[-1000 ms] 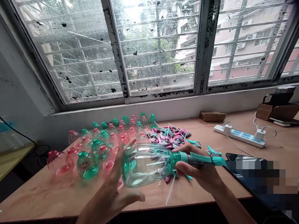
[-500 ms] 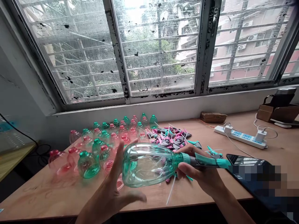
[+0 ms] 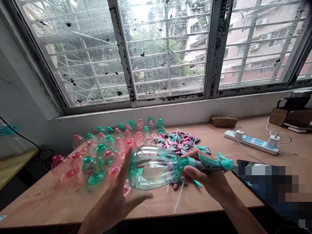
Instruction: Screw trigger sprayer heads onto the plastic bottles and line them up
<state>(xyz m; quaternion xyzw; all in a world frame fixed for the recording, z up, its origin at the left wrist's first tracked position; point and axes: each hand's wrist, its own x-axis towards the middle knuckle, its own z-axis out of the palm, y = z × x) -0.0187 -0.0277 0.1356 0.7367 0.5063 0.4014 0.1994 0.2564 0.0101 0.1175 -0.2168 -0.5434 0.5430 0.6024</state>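
A clear green spray bottle (image 3: 156,169) lies sideways in the air above the table, its base to the left. Its teal and grey trigger sprayer (image 3: 212,162) sits at the neck and points right. My right hand (image 3: 204,172) is closed around the teal collar, thumb in front and fingers behind. Beside the bottle's base is my left hand (image 3: 119,191), thumb spread well away from the fingers. Those fingers reach up along the base; whether they touch it I cannot tell. Behind the bottle, a pile of pink, grey and teal trigger sprayers (image 3: 182,141) with white tubes covers part of the table.
Several open green and red bottles, such as a green bottle (image 3: 93,170), stand at the left of the wooden table (image 3: 48,208). A power strip (image 3: 252,142), a tablet (image 3: 258,177) and a cardboard piece (image 3: 223,121) lie to the right. The window (image 3: 165,48) is behind.
The trigger sprayer has turned about the bottle's axis, and its nozzle end sits a little further left and higher. The bottle has shifted slightly up. My left hand stays spread by the base.
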